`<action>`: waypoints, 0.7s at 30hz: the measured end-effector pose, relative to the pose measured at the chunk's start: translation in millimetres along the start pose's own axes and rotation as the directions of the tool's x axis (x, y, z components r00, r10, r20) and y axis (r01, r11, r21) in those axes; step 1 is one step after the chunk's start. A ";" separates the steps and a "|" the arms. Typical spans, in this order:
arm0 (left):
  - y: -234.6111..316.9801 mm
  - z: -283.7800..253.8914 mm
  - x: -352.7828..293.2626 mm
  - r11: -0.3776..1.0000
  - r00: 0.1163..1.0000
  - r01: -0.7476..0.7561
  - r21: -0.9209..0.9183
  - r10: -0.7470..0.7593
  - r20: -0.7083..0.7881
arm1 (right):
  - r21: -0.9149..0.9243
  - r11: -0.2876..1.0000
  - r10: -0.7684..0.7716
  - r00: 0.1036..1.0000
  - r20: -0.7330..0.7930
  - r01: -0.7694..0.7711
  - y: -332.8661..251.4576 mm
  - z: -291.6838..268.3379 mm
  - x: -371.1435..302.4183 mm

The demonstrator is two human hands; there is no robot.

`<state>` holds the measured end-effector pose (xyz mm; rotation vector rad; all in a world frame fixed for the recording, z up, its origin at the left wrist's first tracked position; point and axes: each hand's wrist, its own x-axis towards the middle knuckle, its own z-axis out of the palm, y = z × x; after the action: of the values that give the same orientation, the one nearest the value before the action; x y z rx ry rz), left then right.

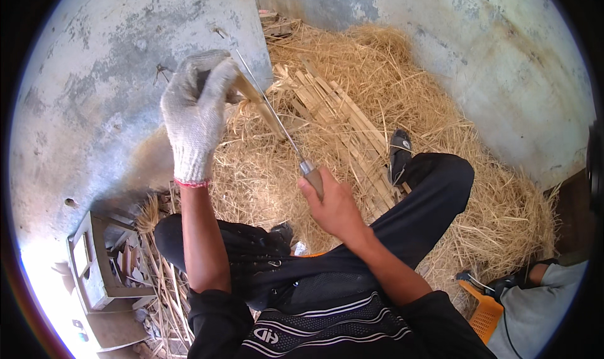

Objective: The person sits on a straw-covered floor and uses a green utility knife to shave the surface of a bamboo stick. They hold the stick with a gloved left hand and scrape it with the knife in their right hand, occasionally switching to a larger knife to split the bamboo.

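My left hand (195,110), in a white knit glove with a red cuff, is raised and closed around the upper end of a thin bamboo strip (264,107). My bare right hand (330,205) grips the wooden handle of a long, narrow knife (277,117). The blade runs up and left along the bamboo strip toward the gloved hand. Both hands are held above my knees, over a bed of straw-like shavings (264,170). My legs in dark trousers (434,189) are spread below.
A pile of flat bamboo slats (340,117) lies on the shavings ahead. Concrete walls (94,76) curve round left and right. A small wooden stool (94,264) with scraps stands at lower left. Another person's leg and an orange basket (487,312) are at lower right.
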<state>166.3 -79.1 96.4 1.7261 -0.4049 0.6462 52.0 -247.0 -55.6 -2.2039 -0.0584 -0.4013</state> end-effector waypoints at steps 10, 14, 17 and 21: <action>-4.6 -5.2 8.3 0.997 0.999 -0.042 0.066 0.044 -0.026 | 0.390 0.874 0.165 0.932 0.322 -0.289 -23.8 -41.5 15.4; -7.0 -6.1 7.7 0.997 0.997 -0.047 0.057 0.051 -0.057 | 0.295 0.954 -0.052 0.999 0.011 0.047 -61.1 -43.4 -2.3; -16.9 -3.5 9.0 0.992 0.991 -0.100 0.074 0.106 -0.079 | 0.217 0.976 0.002 1.000 0.021 -0.007 -50.0 -19.4 0.1; -22.2 -17.8 10.9 0.989 0.990 -0.095 0.115 0.106 -0.092 | 0.132 0.991 0.033 0.999 0.037 -0.038 9.9 37.7 18.0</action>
<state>184.1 -55.7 88.7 1.7785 -0.3963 0.8361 80.9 -225.6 -79.1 -2.0782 -0.0624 -0.3303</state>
